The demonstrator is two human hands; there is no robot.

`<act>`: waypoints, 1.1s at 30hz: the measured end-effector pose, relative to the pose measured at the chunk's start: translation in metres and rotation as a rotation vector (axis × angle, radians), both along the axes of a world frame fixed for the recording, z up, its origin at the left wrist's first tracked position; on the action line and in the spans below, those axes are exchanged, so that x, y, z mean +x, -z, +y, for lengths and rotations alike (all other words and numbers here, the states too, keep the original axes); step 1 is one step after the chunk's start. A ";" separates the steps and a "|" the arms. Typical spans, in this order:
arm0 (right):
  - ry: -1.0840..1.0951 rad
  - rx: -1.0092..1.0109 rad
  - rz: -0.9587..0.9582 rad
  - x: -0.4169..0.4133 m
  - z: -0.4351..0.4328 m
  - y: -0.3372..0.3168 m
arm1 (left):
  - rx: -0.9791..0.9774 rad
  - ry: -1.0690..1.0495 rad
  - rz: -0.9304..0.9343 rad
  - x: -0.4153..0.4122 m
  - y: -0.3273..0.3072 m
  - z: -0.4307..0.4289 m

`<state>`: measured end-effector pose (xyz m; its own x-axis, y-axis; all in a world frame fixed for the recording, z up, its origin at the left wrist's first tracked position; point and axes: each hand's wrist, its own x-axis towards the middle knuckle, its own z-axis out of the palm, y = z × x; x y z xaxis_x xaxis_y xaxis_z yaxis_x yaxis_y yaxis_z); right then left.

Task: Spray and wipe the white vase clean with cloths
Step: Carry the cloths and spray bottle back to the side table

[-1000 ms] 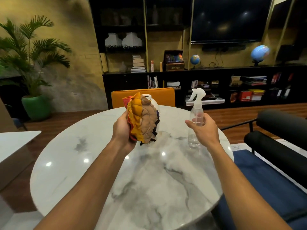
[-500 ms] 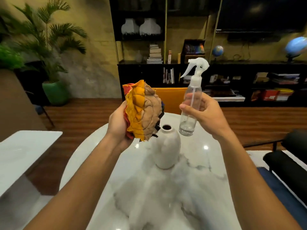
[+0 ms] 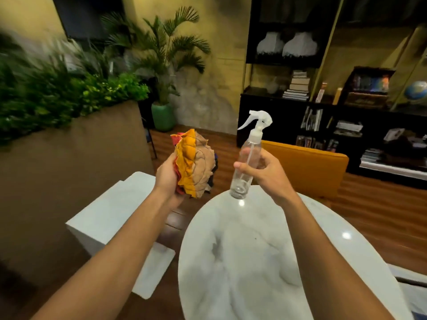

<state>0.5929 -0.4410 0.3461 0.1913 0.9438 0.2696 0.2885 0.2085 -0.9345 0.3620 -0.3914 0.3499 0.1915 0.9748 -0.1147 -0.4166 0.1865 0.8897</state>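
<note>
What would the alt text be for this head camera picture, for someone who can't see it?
Seen from above, the left hand grips a bundle of orange, tan and red cloths, and the right hand holds a nearly empty clear spray bottle over a round marble table. No white vase on the table is in view.

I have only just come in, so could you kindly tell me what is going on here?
A person stands at a round white marble table with both hands raised. The left hand grips a bundle of yellow, tan and red cloths. The right hand holds a clear plastic spray bottle with a white trigger, upright, with no finger on the trigger. The white vase is not in view, so no spraying or wiping is underway.
</note>
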 end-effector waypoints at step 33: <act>-0.280 -0.347 -0.127 -0.319 0.357 0.147 | -0.451 -0.449 -0.072 -0.333 0.149 0.275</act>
